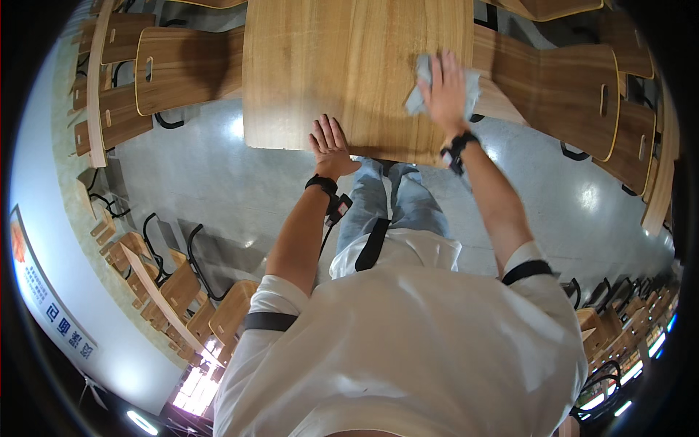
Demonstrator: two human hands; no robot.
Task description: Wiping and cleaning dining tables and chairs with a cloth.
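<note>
A wooden tabletop (306,65) stretches away in front of me. Near its right edge, my right hand (446,95) presses a light grey-blue cloth (418,101) flat under the palm. Part of the cloth spreads past the fingers on both sides and reaches the table's edge. My left hand (330,150) rests on the near edge of the tabletop, fingers apart, with nothing in it. Both wrists wear black straps with small devices.
Wooden chairs flank the table, one at the left (185,71) and one at the right (568,93). More tables and chairs stand along both sides and behind me. A wall sign (49,295) with writing hangs at the left above the grey floor (185,169).
</note>
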